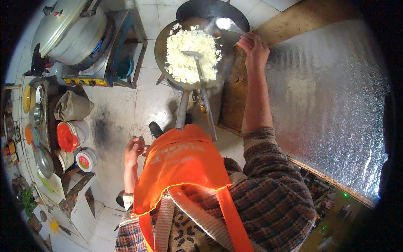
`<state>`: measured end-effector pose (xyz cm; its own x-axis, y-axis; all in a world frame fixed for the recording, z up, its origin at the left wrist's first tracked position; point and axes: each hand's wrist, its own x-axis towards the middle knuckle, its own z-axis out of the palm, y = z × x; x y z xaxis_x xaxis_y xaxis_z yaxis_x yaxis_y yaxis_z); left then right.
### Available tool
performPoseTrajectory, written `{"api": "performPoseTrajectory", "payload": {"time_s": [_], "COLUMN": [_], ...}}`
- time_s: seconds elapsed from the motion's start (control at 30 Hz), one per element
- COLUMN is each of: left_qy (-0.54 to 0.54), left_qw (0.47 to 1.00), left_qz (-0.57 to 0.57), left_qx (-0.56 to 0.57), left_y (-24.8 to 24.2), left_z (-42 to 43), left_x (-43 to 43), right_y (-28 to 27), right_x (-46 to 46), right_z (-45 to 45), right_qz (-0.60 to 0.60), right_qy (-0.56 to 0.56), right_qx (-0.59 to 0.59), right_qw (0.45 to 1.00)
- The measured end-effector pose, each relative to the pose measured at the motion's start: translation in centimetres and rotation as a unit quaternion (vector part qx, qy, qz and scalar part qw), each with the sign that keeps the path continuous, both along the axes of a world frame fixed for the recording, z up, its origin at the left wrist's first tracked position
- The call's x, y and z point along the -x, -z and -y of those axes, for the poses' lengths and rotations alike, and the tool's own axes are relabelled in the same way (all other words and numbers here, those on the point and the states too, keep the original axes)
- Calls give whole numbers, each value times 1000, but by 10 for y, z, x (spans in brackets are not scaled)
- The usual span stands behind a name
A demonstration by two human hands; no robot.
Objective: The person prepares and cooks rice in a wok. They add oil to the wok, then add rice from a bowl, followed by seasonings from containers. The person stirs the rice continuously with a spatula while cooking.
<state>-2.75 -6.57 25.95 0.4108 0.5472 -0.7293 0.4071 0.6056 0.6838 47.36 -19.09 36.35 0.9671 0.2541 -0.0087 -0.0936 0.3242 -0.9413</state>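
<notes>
My right hand (254, 47) holds the handle of a metal spoon (225, 24) above the far right rim of a wok (160, 47). White, finely chopped food (185, 42) fills much of the wok. A long-handled metal spatula (200, 69) rests with its blade in the food, its handle running out over the near rim towards me. The wok's own handle (182, 110) points at my orange apron (185, 154). My left hand (134, 149) hangs low beside the apron with bent fingers; whether it holds a small dark thing is unclear.
A large lidded metal pot (74, 37) sits over a blue flame on a gas stove (91, 82) at the upper left. Buckets (83, 132), a sack (72, 105) and a counter with bowls (38, 114) line the left. A broad shiny sheet-covered surface (324, 94) lies to the right.
</notes>
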Motion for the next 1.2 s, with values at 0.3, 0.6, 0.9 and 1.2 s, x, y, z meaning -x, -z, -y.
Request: {"api": "performPoseTrajectory", "payload": {"time_s": [0.3,0.6,0.9,1.2], "left_qy": [49,26,32,250], "left_qw": [998,1000,999,968], "left_qz": [28,8,15,22], "left_qx": [1,15,17,13], "left_y": [11,7,-2,16], "left_z": [-10,-12,-14,-55], "left_x": [-22,-23,-28,-21], "right_y": [-7,-20,-25,-8], "right_x": [38,16,-2,82], "right_z": [15,18,5,53], "right_qz": [-38,-39,13,207], "right_qy": [-90,23,27,-21], "right_qx": [-4,12,-5,169], "right_qw": [995,999,1000,963]}}
